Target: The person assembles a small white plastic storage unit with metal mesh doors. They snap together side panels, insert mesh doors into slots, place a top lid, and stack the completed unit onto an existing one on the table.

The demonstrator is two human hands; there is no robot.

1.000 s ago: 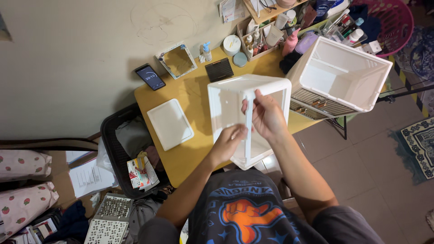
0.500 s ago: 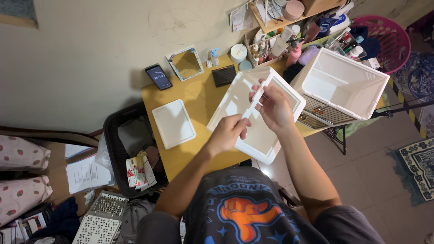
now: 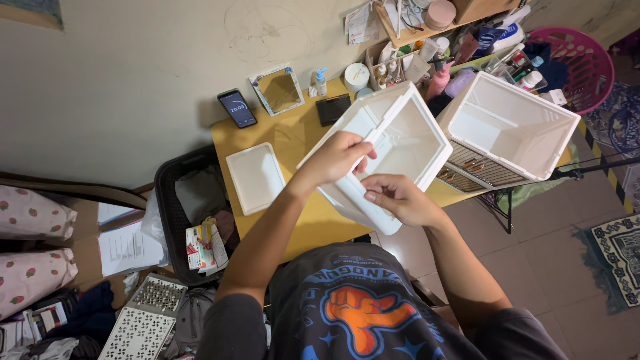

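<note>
A white plastic box frame, open side up, is tilted over the yellow table. My left hand grips a thin white strip that lies across the box's opening. My right hand presses on the near wall of the box, fingers together. A flat white lid lies on the table to the left of both hands.
A second white box stands on a wire rack at the right. A phone, a small framed mirror, a dark wallet and bottles sit along the wall. A black bin stands left of the table; a pink basket is far right.
The box has tipped from upright to lying tilted with its opening up. My left hand rose from the box's bottom edge to the strip, and my right hand dropped to the near wall.
</note>
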